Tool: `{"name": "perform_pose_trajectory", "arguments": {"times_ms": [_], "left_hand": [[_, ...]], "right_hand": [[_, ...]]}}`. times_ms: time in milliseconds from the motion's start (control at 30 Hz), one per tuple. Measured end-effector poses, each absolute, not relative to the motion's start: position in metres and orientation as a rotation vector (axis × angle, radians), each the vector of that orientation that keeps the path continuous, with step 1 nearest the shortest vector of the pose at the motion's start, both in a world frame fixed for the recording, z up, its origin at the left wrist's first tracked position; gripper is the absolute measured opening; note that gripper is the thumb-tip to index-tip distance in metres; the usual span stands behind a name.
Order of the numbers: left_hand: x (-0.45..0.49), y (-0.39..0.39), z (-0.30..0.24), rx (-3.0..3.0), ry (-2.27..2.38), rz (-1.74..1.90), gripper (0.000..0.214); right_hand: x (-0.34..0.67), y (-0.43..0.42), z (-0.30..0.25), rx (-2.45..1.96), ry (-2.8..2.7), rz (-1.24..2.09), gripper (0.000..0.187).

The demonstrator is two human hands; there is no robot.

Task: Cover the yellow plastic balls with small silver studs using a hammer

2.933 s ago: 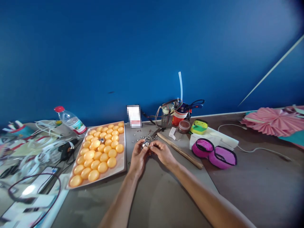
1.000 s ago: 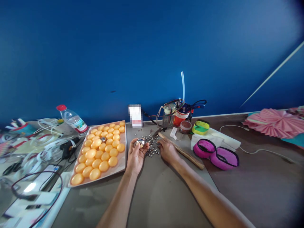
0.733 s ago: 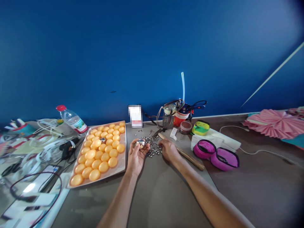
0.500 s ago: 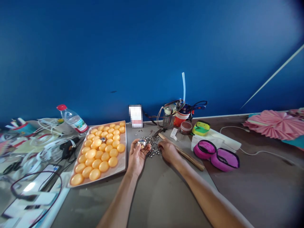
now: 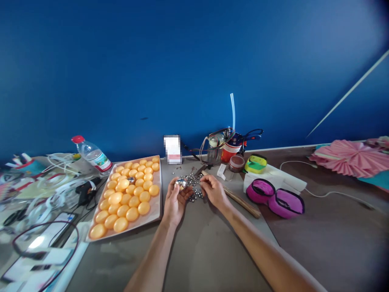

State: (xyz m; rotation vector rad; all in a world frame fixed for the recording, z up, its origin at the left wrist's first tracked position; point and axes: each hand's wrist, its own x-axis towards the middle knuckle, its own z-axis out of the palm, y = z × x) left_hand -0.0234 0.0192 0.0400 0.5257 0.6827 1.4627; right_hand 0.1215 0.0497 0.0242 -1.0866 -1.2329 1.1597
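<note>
My left hand (image 5: 175, 200) is palm up and holds a small ball covered in shiny silver pieces (image 5: 181, 183) at its fingertips. My right hand (image 5: 212, 190) hovers just right of it, fingers pinched together over a pile of small silver pieces (image 5: 192, 181) on the table; what the pinch holds is too small to make out. A white tray (image 5: 155, 209) of several orange balls (image 5: 127, 194) lies to the left, with one silver-covered ball (image 5: 131, 179) among them.
A water bottle (image 5: 91, 154), cables and a glue gun (image 5: 86, 188) crowd the left. A wooden stick (image 5: 240, 200), an open pink case (image 5: 275, 196), a yellow-green box (image 5: 256, 163), a cup of tools (image 5: 229, 145) and pink paper fans (image 5: 349, 156) lie to the right.
My right hand left the ball, dropped to the silver pile, and now has lifted back toward the ball with fingers pinched. My left hand kept the ball.
</note>
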Motion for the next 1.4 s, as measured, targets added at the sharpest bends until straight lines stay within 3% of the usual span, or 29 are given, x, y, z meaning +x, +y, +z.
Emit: {"name": "perform_pose_trajectory", "arguments": {"times_ms": [300,633,1400], "left_hand": [[-0.025,0.020,0.036,0.547,0.689,1.462,0.029],[-0.021,0.018,0.038,0.628,0.680,1.456,0.028],[-0.018,0.017,0.034,0.711,0.714,1.434,0.033]], "right_hand": [[0.111,0.041,0.030,-0.832,-1.001,1.531,0.020],[0.106,0.034,0.036,-0.922,-1.128,1.412,0.011],[0.103,0.033,0.036,-0.980,-1.220,1.343,0.011]]}}
